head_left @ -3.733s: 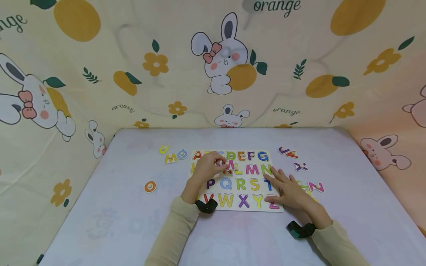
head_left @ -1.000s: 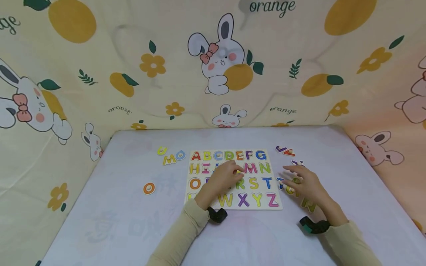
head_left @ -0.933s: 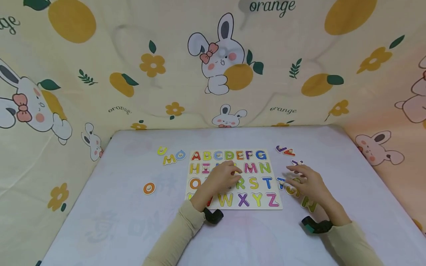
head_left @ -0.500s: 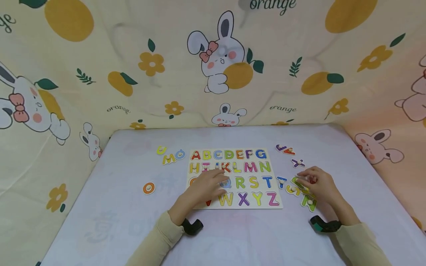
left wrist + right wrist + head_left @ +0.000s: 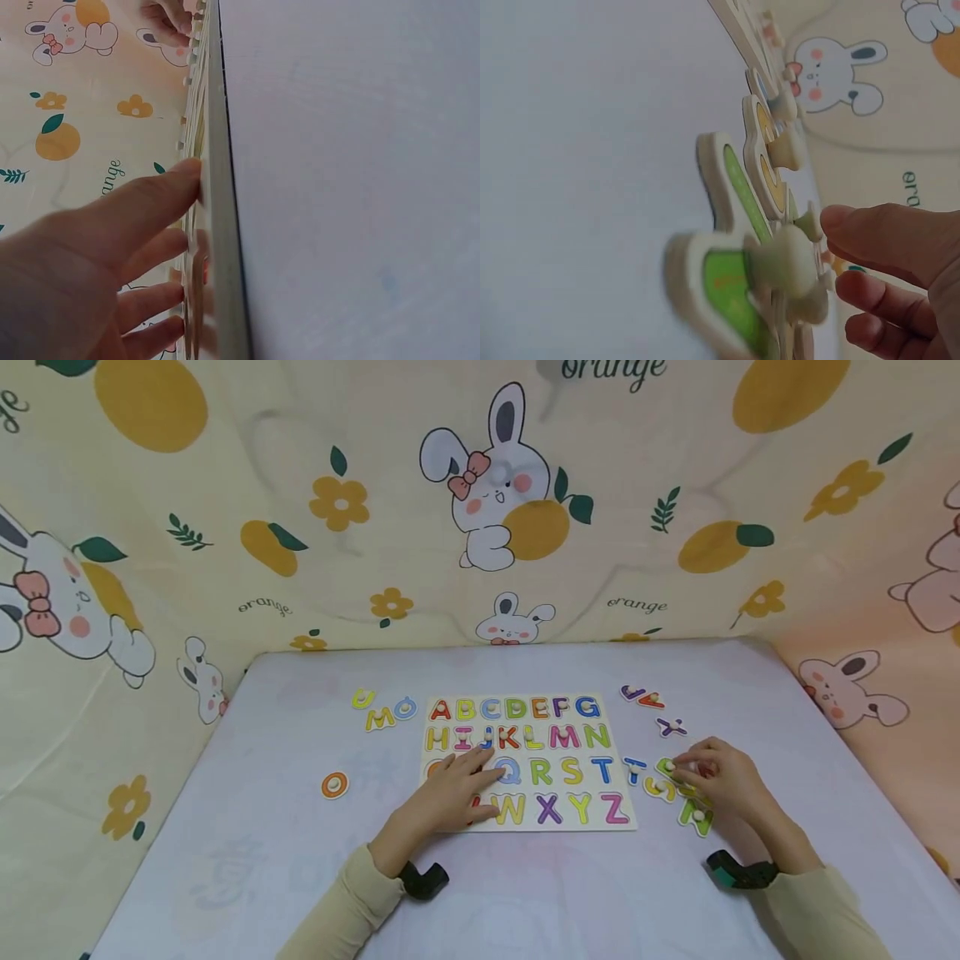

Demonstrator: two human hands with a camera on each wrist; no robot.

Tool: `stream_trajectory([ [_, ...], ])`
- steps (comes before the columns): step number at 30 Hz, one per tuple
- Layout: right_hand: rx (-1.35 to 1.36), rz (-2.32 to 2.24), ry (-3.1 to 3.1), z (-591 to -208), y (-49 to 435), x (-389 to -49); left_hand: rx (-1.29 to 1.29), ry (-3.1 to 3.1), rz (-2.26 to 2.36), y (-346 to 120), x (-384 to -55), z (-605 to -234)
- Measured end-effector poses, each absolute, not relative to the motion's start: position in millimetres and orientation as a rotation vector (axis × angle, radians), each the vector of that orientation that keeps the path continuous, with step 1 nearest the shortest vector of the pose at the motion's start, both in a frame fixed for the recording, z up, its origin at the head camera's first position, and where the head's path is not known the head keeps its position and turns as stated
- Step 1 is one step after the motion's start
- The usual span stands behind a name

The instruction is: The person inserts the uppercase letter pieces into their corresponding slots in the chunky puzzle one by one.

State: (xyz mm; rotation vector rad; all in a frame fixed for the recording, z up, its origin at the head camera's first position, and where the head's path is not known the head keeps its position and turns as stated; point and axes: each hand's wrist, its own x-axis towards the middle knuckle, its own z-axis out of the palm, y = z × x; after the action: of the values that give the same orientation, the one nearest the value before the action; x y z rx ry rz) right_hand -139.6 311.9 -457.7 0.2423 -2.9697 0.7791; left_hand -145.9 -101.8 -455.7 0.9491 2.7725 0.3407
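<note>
Soft light leaves faint shadow at eight o'clock from right sleeve (image 5: 828,906); dim right-wrist view blurs five-o'clock knob (image 5: 789,261).

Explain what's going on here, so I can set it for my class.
A person's left hand rests, fingers spread, on a white rectangular alphabet puzzle board. The right hand is at the loose, multicoloured, knobbed letter pieces right of the board; whether it grips one is hidden. Knobbed letters A to G fill the top row; a blue T piece lies beside the board.
</note>
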Motion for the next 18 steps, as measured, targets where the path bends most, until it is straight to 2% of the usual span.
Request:
stream_trajectory([
  [11,0.168,0.897,-2.959,-464,323,-87,0.919,2.739,0.362,-102,-145,-458],
  [18,0.170,0.895,-2.872,-470,324,-80,0.915,2.723,0.396,-104,-146,-459],
])
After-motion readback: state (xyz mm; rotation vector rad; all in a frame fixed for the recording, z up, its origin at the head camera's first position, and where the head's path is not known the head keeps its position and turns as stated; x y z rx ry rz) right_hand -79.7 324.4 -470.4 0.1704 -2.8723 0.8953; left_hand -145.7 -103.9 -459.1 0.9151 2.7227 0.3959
